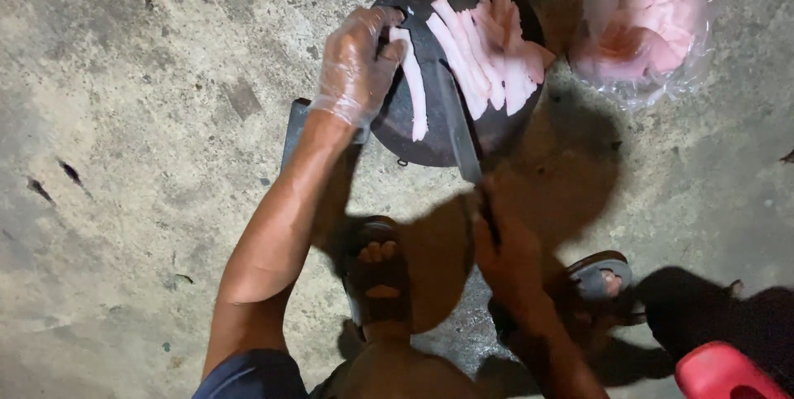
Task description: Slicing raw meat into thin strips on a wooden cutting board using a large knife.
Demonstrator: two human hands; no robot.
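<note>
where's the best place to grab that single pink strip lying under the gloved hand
Judging by its pose, take the single strip at its free lower end, coming from the near board edge: it lies lengthwise, the gloved left hand covers its top and the knife flanks its right.

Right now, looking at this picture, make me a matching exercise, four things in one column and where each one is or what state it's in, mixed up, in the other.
Things:
1. left hand
2. right hand
3. plastic bag of meat
4. red object

Places or states:
A. bottom right corner of the view
B. gloved, fingers on a pale meat strip on the round board
C. on the floor, right of the board
D. bare, gripping the knife handle

Pairs: 1-B, 2-D, 3-C, 4-A
</note>
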